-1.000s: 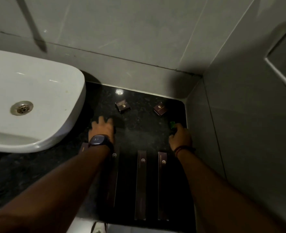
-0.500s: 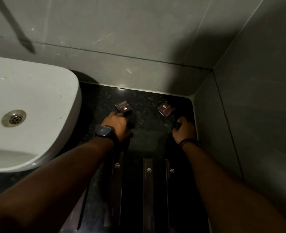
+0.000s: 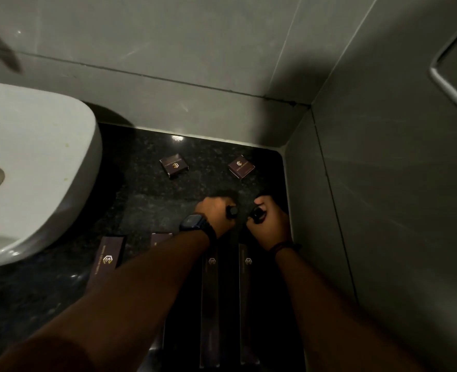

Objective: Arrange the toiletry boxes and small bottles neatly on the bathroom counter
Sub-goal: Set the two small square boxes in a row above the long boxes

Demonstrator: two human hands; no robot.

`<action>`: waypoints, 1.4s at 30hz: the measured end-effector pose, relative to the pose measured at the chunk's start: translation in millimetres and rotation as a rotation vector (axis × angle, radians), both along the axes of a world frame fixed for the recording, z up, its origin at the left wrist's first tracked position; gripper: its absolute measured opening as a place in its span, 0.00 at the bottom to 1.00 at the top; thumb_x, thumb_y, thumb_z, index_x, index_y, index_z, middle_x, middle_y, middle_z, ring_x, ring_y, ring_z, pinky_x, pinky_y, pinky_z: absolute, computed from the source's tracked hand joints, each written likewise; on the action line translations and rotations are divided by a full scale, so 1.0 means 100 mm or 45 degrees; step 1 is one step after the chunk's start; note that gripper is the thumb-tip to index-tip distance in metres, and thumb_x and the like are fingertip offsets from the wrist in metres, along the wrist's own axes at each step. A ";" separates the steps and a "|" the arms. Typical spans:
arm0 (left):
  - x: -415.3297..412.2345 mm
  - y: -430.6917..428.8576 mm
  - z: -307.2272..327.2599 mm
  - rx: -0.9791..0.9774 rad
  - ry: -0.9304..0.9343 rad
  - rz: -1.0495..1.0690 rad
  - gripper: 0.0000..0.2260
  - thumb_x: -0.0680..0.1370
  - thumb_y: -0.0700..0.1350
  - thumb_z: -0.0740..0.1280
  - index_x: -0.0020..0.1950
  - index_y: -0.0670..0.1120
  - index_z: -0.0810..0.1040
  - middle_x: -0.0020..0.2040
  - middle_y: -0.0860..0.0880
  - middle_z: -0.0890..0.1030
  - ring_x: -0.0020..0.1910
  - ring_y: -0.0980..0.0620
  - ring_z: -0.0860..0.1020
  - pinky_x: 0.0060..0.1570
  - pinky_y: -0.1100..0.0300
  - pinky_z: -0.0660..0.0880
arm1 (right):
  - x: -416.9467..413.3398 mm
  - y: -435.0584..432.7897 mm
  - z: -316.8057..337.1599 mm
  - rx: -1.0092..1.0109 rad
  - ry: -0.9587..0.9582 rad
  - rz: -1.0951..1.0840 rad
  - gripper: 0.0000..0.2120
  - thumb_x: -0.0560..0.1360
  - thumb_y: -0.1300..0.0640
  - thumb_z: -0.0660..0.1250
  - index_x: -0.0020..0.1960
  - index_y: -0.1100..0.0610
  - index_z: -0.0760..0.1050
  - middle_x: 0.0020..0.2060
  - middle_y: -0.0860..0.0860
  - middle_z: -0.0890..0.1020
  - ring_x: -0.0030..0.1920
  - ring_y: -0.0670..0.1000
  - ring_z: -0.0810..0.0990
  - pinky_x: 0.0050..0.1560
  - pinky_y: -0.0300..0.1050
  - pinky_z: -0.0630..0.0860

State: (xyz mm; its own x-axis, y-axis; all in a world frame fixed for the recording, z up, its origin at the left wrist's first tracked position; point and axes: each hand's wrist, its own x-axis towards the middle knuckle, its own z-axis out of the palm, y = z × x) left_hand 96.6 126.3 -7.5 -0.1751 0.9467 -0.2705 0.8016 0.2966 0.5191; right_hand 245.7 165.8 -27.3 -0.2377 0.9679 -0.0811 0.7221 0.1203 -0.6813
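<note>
— What are the hands doing?
— Each is curled around a small dark bottle; the left hand (image 3: pixel 216 214) grips one bottle (image 3: pixel 232 211), the right hand (image 3: pixel 271 224) the other bottle (image 3: pixel 256 214), side by side above the black counter (image 3: pixel 141 200).
— And the boxes?
— Two small boxes (image 3: pixel 174 165) (image 3: pixel 241 165) lie tilted near the wall; long boxes (image 3: pixel 108 260) (image 3: pixel 210 291) lie nearer us; the sink (image 3: pixel 47 167) sits at left.
</note>
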 end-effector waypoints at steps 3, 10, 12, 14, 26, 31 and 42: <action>-0.03 -0.01 -0.04 -0.041 -0.061 -0.003 0.11 0.73 0.47 0.67 0.54 0.48 0.77 0.54 0.44 0.80 0.52 0.45 0.78 0.45 0.57 0.72 | 0.01 -0.01 -0.01 -0.047 -0.012 0.057 0.21 0.65 0.63 0.72 0.57 0.57 0.74 0.50 0.57 0.82 0.51 0.56 0.81 0.50 0.41 0.75; -0.37 -0.12 -0.01 0.204 0.013 0.128 0.34 0.65 0.61 0.72 0.66 0.50 0.69 0.63 0.45 0.71 0.60 0.43 0.70 0.57 0.51 0.71 | -0.02 0.05 0.20 0.439 -0.083 -0.051 0.17 0.65 0.56 0.72 0.52 0.59 0.76 0.45 0.58 0.79 0.48 0.60 0.76 0.48 0.49 0.72; -0.58 -0.11 0.07 0.301 0.083 0.237 0.33 0.65 0.62 0.71 0.64 0.48 0.72 0.62 0.43 0.73 0.60 0.42 0.71 0.59 0.51 0.70 | -0.13 0.16 0.29 0.425 -0.111 -0.059 0.16 0.66 0.55 0.71 0.53 0.58 0.76 0.47 0.58 0.78 0.51 0.59 0.75 0.50 0.51 0.74; -0.81 -0.08 0.14 0.362 0.106 0.305 0.33 0.62 0.61 0.74 0.61 0.45 0.75 0.61 0.40 0.74 0.60 0.40 0.72 0.61 0.50 0.69 | -0.28 0.30 0.36 0.364 -0.139 -0.033 0.15 0.68 0.57 0.70 0.54 0.59 0.76 0.50 0.59 0.78 0.54 0.60 0.74 0.54 0.55 0.75; -1.54 0.33 0.08 0.052 0.225 0.310 0.34 0.64 0.58 0.74 0.66 0.48 0.70 0.65 0.41 0.70 0.62 0.37 0.69 0.62 0.49 0.68 | -0.89 1.24 0.27 -0.034 -0.629 0.361 0.28 0.73 0.49 0.68 0.72 0.52 0.66 0.69 0.63 0.69 0.67 0.64 0.69 0.69 0.55 0.67; -1.54 0.44 0.00 -0.089 0.223 0.217 0.24 0.69 0.58 0.69 0.60 0.48 0.73 0.61 0.41 0.74 0.59 0.37 0.72 0.58 0.45 0.73 | -1.08 1.30 0.20 -0.040 -0.556 0.432 0.18 0.77 0.52 0.64 0.64 0.57 0.76 0.63 0.60 0.78 0.65 0.60 0.74 0.68 0.50 0.68; -1.57 -0.09 0.14 -0.379 0.383 0.328 0.44 0.58 0.67 0.72 0.69 0.55 0.62 0.67 0.42 0.68 0.64 0.37 0.68 0.60 0.43 0.71 | -1.44 0.61 0.24 -0.146 -0.632 0.663 0.29 0.62 0.45 0.73 0.61 0.53 0.76 0.60 0.56 0.70 0.60 0.58 0.75 0.65 0.44 0.72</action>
State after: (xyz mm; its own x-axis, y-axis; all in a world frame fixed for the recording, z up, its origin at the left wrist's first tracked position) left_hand -60.2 117.6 6.8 -0.5051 0.7518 -0.4239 0.7841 0.6049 0.1385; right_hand 102.0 226.3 -2.9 -0.5742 0.7183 -0.3929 0.8178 0.4802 -0.3174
